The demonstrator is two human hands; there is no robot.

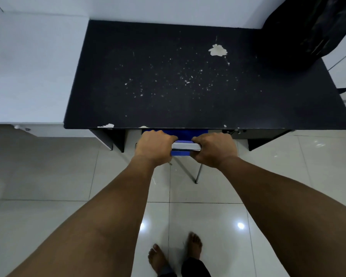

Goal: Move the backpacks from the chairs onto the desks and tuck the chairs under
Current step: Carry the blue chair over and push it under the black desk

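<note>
- Standing barefoot on the tiled floor [208, 216] at the frame's bottom, we push squarely.
- Our left hand [155, 145] and right hand [215, 149] curl tight around the chair [185, 146] back, mid-frame.
- Nearly under the desk [188, 86]; keep it straight.
- Backpack [308, 31] sits upper right on the desk.

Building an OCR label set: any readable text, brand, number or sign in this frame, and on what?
None readable.
Desk: only chipped pale patches, no lettering.
Backpack: dark, faint markings too blurred to read.
Chair, gripped by left hand and right hand: no label visible.
</note>
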